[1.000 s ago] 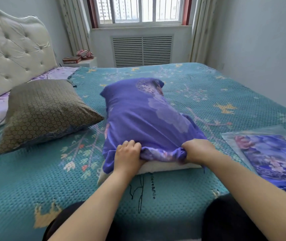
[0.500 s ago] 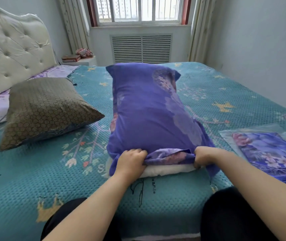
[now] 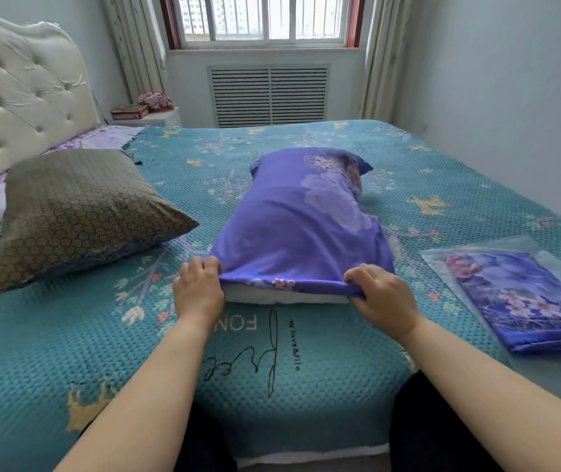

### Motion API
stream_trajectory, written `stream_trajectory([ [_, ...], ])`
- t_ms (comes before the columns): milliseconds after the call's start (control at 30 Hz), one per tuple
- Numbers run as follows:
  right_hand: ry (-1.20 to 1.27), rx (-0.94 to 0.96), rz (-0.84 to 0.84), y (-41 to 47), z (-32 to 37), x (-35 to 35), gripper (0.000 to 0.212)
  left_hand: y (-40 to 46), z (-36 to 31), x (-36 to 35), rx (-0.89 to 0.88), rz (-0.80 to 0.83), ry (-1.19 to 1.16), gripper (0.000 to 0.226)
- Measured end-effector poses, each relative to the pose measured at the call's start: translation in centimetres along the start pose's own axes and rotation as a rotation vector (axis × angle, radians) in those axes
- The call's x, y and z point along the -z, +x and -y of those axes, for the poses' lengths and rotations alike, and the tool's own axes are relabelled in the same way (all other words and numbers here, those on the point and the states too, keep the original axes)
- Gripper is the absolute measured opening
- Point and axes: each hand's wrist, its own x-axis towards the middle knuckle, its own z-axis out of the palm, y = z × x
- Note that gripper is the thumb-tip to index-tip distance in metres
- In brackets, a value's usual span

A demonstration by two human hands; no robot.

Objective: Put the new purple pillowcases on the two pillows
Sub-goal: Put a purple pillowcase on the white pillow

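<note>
Right now the purple pillowcase [image 3: 296, 226] covers most of a white pillow [image 3: 282, 297] lying lengthwise in the middle of the bed [image 3: 102, 335], with a strip of white showing at the near open end. Both hands grip the hem of that opening: the left hand [image 3: 198, 290] pinches its left corner with curled fingers, the right hand [image 3: 383, 296] its right corner. A second pillow in a brown patterned cover [image 3: 75, 212] lies to the left near the tufted headboard [image 3: 17, 93]. A second purple pillowcase in a clear bag [image 3: 524, 291] lies flat on the bed at right.
</note>
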Motion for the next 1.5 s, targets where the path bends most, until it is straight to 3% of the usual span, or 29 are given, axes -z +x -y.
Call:
stream_trajectory([
  [100, 0.058, 0.076, -0.17, -0.1, -0.4, 0.3, 0.019, 0.7, 1.7, 0.3, 0.139, -0.163, -0.337, 0.025],
  [167, 0.073, 0.041, -0.211, -0.4, -0.6, 0.5, 0.016, 0.9, 2.4, 1.2, 0.088, -0.309, -0.599, 0.022],
  [233, 0.04, 0.047, -0.043, -0.9, -0.8, 0.5, 0.014, 0.8, 2.7, 2.0, -0.002, -0.333, -0.635, 0.023],
  [267, -0.008, 0.027, 0.166, -1.2, -1.0, 0.2, 0.017, 0.9, 2.7, 2.2, -0.007, -0.237, -0.569, 0.025],
  [333, -0.162, -0.124, 0.72, -1.9, -0.7, -0.2, 0.024, 0.8, 2.9, 1.4, 0.062, 0.178, -0.328, 0.029],
  [367, -0.189, -0.222, 0.919, -2.2, -0.4, -0.2, 0.023, 0.5, 3.2, 0.7, 0.09, 0.402, -0.217, 0.028],
  [400, -0.155, -0.31, 0.98, -2.3, -0.4, 0.0, 0.02, 0.2, 3.5, 0.2, 0.104, 0.556, -0.134, 0.025],
  [433, -0.083, -0.364, 0.925, -2.2, -0.3, 0.3, 0.017, 0.0, 3.8, -0.1, 0.107, 0.626, -0.071, 0.023],
  [500, 0.078, -0.449, 0.554, -2.0, -0.7, 0.6, 0.014, 0.0, 3.7, -0.1, 0.157, 0.571, -0.039, 0.023],
  [567, 0.158, -0.599, 0.124, -1.3, -1.5, 1.0, 0.012, 0.0, 2.9, 0.4, 0.196, 0.337, -0.118, 0.02],
  [633, 0.197, -0.806, -0.057, -0.9, -3.0, 1.0, 0.01, 0.2, 2.1, 1.0, 0.151, 0.033, -0.265, 0.018],
  [700, 0.315, -1.0, 0.077, -0.7, -3.7, 1.0, 0.03, 0.0, 0.9, 1.1, -0.03, -0.092, -0.344, 0.021],
  [733, 0.428, -1.052, 0.169, -0.5, -3.8, 1.0, 0.035, -0.3, 0.1, 0.8, -0.144, -0.08, -0.334, 0.034],
  [833, 0.809, -1.096, 0.327, -0.6, -3.2, 0.9, 0.021, -1.6, -2.7, -1.2, -0.371, 0.067, -0.25, 0.083],
  [933, 0.917, -0.964, 0.102, -0.6, -3.5, 0.6, 0.015, -3.1, -4.5, -3.2, -0.388, 0.173, -0.135, 0.106],
  [1000, 0.98, -0.944, -0.169, -0.2, -4.3, 1.2, 0.009, -3.2, -4.8, -3.9, -0.388, 0.084, -0.109, 0.095],
  [1067, 0.984, -0.958, -0.254, -0.2, -5.5, 1.8, 0.011, -3.0, -4.7, -3.8, -0.376, 0.032, -0.082, 0.087],
  [1100, 0.882, -0.969, -0.132, -0.6, -6.3, 1.8, 0.014, -3.0, -4.7, -3.6, -0.359, 0.047, -0.056, 0.085],
  [1133, 0.733, -0.987, 0.097, -1.0, -6.9, 1.8, 0.015, -3.2, -4.8, -3.7, -0.333, 0.081, -0.031, 0.083],
  [1200, 0.469, -1.073, 0.685, -2.2, -7.1, 1.6, 0.017, -3.5, -5.0, -3.9, -0.291, 0.125, 0.004, 0.082],
  [1233, 0.312, -1.075, 0.873, -2.5, -7.0, 1.7, 0.019, -3.6, -5.1, -3.9, -0.273, 0.146, 0.016, 0.082],
  [1267, 0.146, -1.028, 0.895, -2.4, -6.9, 1.7, 0.017, -3.6, -5.0, -3.9, -0.259, 0.151, 0.024, 0.084],
  [1300, -0.002, -0.975, 0.749, -2.2, -6.7, 1.9, 0.011, -3.5, -5.0, -4.0, -0.26, 0.118, 0.043, 0.089],
  [1333, -0.069, -0.919, 0.463, -1.8, -6.7, 1.9, 0.007, -3.4, -5.0, -4.1, -0.282, 0.048, 0.072, 0.095],
  [1400, 0.062, -0.778, -0.034, -0.8, -5.0, 1.7, 0.022, -3.5, -5.6, -4.3, -0.361, -0.086, 0.122, 0.105],
  [1433, 0.189, -0.738, -0.075, -0.3, -4.1, 1.2, 0.032, -3.7, -6.2, -4.3, -0.41, -0.13, 0.122, 0.11],
  [1500, 0.404, -0.799, 0.142, 0.4, -1.8, -0.1, 0.074, -4.3, -7.4, -4.3, -0.494, -0.135, 0.097, 0.118],
])
